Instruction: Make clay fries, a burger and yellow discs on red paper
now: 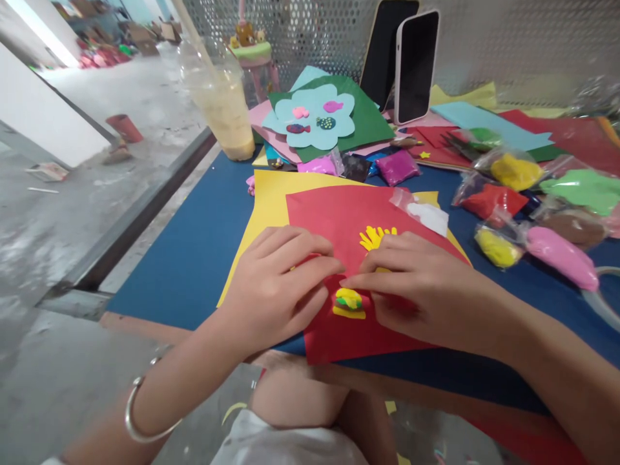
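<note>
No text, label, brand, number or sign can be read anywhere. On the small box [47, 170] on the floor, which is found far to the left of the left grip [278, 284] and beyond it, some reddish marks can be noticed, but they are too small and blurred to be read as letters. On the clear packets [516, 171] lying on the bench [179, 258], to the right of the right grip [426, 290] and beyond it, no lettering can be made out.

Red paper [323, 216], yellow fries [372, 237], yellow-green-brown burger [349, 302], blue tabletop [179, 258], pink clay [559, 255]
</note>
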A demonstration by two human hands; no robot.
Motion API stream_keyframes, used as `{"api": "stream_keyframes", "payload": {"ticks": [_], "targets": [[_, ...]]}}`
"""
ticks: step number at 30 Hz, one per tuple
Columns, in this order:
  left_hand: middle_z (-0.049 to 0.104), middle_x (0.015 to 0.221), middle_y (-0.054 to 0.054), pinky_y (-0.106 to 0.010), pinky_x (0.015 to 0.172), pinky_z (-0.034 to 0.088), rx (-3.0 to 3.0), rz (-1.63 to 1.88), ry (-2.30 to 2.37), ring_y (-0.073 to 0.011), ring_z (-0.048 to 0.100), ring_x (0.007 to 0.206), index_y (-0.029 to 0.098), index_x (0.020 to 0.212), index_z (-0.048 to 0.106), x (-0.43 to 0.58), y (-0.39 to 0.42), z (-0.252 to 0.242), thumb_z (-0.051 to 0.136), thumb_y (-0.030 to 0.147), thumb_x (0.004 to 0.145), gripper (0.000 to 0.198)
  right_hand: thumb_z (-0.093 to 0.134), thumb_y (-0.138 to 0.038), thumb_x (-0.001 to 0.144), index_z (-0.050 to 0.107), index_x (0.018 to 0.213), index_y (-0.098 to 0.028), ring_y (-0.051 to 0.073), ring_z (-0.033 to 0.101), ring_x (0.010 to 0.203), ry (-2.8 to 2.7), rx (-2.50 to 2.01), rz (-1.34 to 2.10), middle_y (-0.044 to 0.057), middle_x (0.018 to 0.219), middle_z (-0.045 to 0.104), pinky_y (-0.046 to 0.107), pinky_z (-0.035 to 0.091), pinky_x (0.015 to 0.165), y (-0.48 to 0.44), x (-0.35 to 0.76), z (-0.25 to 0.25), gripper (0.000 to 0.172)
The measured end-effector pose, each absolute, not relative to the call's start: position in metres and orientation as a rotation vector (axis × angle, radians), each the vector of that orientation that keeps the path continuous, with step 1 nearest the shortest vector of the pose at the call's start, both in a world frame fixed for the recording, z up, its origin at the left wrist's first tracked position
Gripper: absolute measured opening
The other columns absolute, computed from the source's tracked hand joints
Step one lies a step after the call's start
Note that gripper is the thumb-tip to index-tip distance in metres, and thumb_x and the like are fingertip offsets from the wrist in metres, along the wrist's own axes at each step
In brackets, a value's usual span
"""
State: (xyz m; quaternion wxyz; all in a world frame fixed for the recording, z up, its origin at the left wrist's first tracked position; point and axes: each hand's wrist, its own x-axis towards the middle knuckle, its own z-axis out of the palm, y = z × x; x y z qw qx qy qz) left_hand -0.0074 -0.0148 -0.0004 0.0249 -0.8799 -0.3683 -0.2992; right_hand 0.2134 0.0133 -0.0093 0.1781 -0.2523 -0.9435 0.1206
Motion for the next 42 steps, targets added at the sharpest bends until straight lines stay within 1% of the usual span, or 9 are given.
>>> {"api": "stream_keyframes", "payload": {"ticks": [7,11,18,23,28,30,35,39,42], "targets": [[0.069,0.095,-0.005,-0.033,0.078,0.045,-2.724,-0.927,-1.152,-0.0182,0.059,0.087,0.019,0.092,0.066,-0.009,-0.015,-0.001,0.046,0.012,0.087,0.022,0.047,-0.013,0.084,0.07,0.098,-0.021,0.02,0.054,0.075,-2.675,-0.698,0.183,0.005,0.084,0.067,0.034,0.04,0.068,0.012,0.216,-0.005,0.028],[0.068,0.095,-0.006,-0.034,0.079,0.045,-2.805,-0.907,-1.108,-0.0192,0.059,0.088,0.018,0.091,0.067,-0.009,-0.014,-0.001,0.046,0.013,0.087,0.022,0.048,-0.015,0.086,0.071,0.097,-0.018,0.021,0.057,0.075,-2.621,-0.728,0.048,0.006,0.082,0.068,0.035,0.043,0.068,0.019,0.218,-0.003,0.025],[0.067,0.102,-0.006,-0.036,0.081,0.043,-2.957,-0.673,-1.057,-0.0211,0.058,0.092,0.021,0.095,0.07,-0.005,-0.012,-0.005,0.045,0.016,0.087,0.027,0.051,-0.015,0.084,0.07,0.095,-0.02,0.028,0.063,0.087,-2.33,-1.126,-0.147,0.009,0.093,0.07,0.04,0.049,0.074,0.033,0.233,0.008,0.023],[0.067,0.103,-0.005,-0.035,0.083,0.043,-2.995,-0.649,-1.101,-0.0202,0.058,0.094,0.021,0.094,0.07,-0.003,-0.012,-0.005,0.045,0.014,0.085,0.028,0.053,-0.024,0.085,0.071,0.091,-0.024,0.029,0.064,0.092,-2.193,-1.326,-0.094,0.007,0.095,0.071,0.041,0.049,0.08,0.046,0.244,0.007,0.019],[0.067,0.103,-0.005,-0.034,0.084,0.044,-3.0,-0.692,-1.133,-0.0194,0.059,0.094,0.02,0.093,0.069,-0.002,-0.009,-0.007,0.046,0.012,0.082,0.027,0.059,-0.032,0.079,0.068,0.103,-0.02,0.035,0.061,0.1,-2.28,-1.457,-0.014,0.013,0.106,0.068,0.049,0.048,0.086,0.061,0.257,-0.006,0.028],[0.066,0.102,-0.005,-0.034,0.083,0.045,-2.974,-0.744,-1.164,-0.0194,0.059,0.094,0.02,0.094,0.069,-0.003,-0.007,-0.007,0.046,0.011,0.081,0.028,0.059,-0.035,0.079,0.066,0.107,-0.02,0.036,0.062,0.099,-2.312,-1.461,0.001,0.013,0.108,0.067,0.05,0.049,0.084,0.065,0.261,-0.012,0.032],[0.066,0.1,-0.006,-0.033,0.081,0.046,-2.875,-0.758,-1.266,-0.02,0.06,0.093,0.018,0.094,0.069,0.0,0.002,0.01,0.046,0.015,0.084,0.025,0.057,-0.038,0.083,0.066,0.105,-0.02,0.029,0.066,0.089,-2.323,-1.483,0.06,0.01,0.103,0.07,0.043,0.051,0.077,0.071,0.267,-0.017,0.03],[0.066,0.099,-0.007,-0.035,0.082,0.047,-2.811,-0.714,-1.26,-0.0216,0.06,0.093,0.016,0.092,0.069,0.013,0.019,0.032,0.047,0.019,0.086,0.023,0.056,-0.037,0.083,0.066,0.106,-0.018,0.029,0.065,0.095,-2.316,-1.463,0.09,0.012,0.107,0.069,0.042,0.051,0.081,0.075,0.269,-0.02,0.032],[0.066,0.097,-0.006,-0.034,0.079,0.048,-2.814,-0.753,-1.295,-0.0203,0.061,0.089,0.017,0.089,0.07,0.029,0.041,0.036,0.046,0.016,0.084,0.024,0.057,-0.038,0.083,0.063,0.111,-0.018,0.03,0.065,0.096,-2.293,-1.474,0.169,0.012,0.109,0.069,0.043,0.051,0.081,0.077,0.27,-0.023,0.035]]}}
